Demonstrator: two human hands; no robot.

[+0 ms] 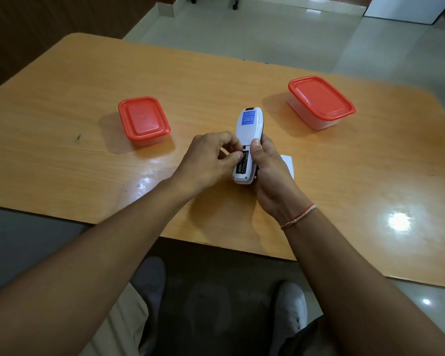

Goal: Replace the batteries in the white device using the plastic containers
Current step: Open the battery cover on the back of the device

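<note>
Gripping white device (247, 129) back-up over table (62, 155), right hand (270, 176); left hand (208, 160) pinching battery (242, 163) in open compartment. Lidded containers left (143, 120) and right (320, 101) of device.

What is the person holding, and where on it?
The right hand grips the white device by its lower right side. The left hand pinches at the open battery bay; what it pinches is unclear.

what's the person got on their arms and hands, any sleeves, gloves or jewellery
Both forearms are bare, with no sleeves in view and no gloves. The right hand has a thin red and white thread bracelet tied round its wrist. The left hand and its wrist wear nothing.
</note>
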